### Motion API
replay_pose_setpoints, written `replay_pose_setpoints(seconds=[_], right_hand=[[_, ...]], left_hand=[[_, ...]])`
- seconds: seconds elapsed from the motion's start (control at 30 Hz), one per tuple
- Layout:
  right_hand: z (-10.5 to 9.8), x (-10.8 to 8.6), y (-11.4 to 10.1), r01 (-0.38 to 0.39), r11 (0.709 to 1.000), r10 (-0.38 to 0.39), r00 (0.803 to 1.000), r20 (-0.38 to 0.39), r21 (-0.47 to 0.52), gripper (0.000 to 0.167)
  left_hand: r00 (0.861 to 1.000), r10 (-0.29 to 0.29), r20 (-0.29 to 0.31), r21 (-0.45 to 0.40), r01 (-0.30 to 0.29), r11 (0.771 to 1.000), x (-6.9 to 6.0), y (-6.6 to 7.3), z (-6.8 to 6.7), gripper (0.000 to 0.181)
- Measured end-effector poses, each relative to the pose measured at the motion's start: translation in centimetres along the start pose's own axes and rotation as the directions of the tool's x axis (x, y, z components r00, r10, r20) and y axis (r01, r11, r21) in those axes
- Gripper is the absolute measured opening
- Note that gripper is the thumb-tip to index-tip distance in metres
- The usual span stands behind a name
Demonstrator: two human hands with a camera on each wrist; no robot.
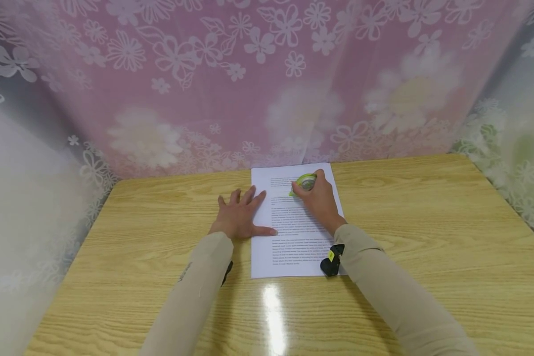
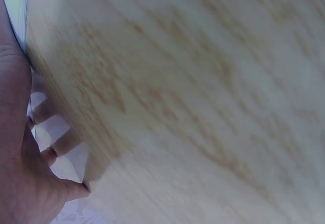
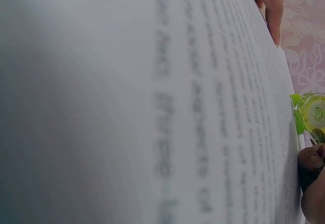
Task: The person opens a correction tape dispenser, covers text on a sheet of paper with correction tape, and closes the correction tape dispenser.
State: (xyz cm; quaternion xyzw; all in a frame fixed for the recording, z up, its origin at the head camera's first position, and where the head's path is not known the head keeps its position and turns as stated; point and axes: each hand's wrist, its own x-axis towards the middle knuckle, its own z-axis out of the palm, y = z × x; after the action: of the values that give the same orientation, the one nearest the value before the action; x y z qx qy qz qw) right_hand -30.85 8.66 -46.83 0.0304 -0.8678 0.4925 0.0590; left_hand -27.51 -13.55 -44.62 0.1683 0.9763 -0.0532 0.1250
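Two bare hands are at work: the right hand [image 1: 318, 198] pinches a green dispenser [image 1: 306, 183] between thumb and fingers, while the left hand [image 1: 240, 215] lies flat, fingers spread wide and gripping nothing. The dispenser is a rounded, smooth piece of plastic, bright green along its rim and partly see-through; in the right wrist view a yellowish wheel shows inside its clear round case. It sits at the fingertips of the right hand, on that hand's left side, over the upper part of a white sheet of paper [image 1: 262, 257]. The left hand is well apart from it, its thumb and forefinger resting on the paper's left margin and its outer fingers on the tabletop [image 1: 427, 212].

The paper is rectangular, matt and flat, carrying paragraphs of small dark print [image 1: 302, 222] that is too fine to read from the head view. Beige cloth sleeves [image 1: 382, 277] cover both forearms, and a black device [image 1: 332, 260] with a yellow patch is worn at the right wrist. Under everything, the tabletop shows streaky yellow-brown wood grain with a glossy glare near its front. Behind it hangs a pink curtain [image 1: 249, 113] patterned with white flowers.
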Motion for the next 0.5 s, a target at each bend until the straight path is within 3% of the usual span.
replay_pose_setpoints(seconds=[0.5], right_hand=[[-0.95,-0.03,0.42,-0.011,0.999,0.010,1.000,-0.022,-0.035,0.052]], left_hand=[[1.000,-0.010,-0.008,-0.013,0.010,1.000,0.06,-0.02,0.12,0.112]])
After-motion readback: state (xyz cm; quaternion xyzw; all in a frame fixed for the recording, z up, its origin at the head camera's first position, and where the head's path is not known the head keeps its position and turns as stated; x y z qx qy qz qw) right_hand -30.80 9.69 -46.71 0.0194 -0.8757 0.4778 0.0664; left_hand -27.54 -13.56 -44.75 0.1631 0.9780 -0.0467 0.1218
